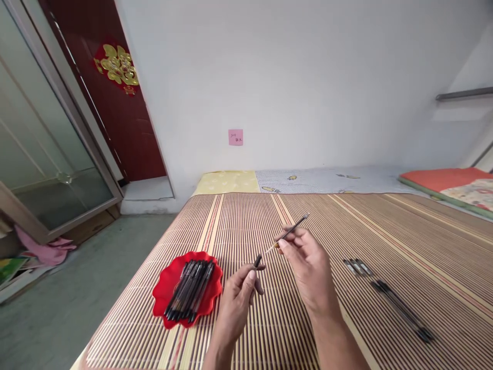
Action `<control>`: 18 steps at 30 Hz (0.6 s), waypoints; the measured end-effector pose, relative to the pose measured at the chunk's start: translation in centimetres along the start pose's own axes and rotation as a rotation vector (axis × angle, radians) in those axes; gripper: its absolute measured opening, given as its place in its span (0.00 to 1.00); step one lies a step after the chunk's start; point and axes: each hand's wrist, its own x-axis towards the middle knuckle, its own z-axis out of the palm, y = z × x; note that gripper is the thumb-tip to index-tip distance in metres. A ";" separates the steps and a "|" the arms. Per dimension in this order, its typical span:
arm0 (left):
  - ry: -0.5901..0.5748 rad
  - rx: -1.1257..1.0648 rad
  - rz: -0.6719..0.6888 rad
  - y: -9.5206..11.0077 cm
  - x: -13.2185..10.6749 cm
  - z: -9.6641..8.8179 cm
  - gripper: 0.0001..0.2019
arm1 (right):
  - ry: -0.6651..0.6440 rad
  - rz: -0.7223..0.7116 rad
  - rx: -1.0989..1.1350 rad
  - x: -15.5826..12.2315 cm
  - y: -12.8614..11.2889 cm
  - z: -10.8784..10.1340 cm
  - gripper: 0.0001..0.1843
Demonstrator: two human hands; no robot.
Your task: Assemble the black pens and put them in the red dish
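Note:
My left hand (239,298) is closed around a dark pen barrel (258,263), whose end sticks up between thumb and fingers. My right hand (308,270) pinches a thin pen refill (289,233) that slants up to the right, its pale tip pointing toward the barrel. The two hands hover close together over a striped bamboo mat (239,221). To the left of my left hand, a red scalloped plate (165,285) holds several black pens (189,289).
On the mat right of my right hand lie small pen parts (356,266) and several dark pen pieces (402,309). A pink note (235,137) is stuck on the white wall. A glass door and red door stand at left, an orange cushion (442,178) at far right.

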 end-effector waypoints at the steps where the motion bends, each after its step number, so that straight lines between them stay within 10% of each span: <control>1: -0.007 0.008 0.003 0.0 0.0 0.0 0.22 | -0.007 -0.010 -0.011 -0.2 0.0 0.2 0.16; 18: 0.098 0.211 0.068 1.8 -1.1 -0.2 0.17 | -0.181 -0.076 -0.184 -1.0 -1.8 -0.8 0.13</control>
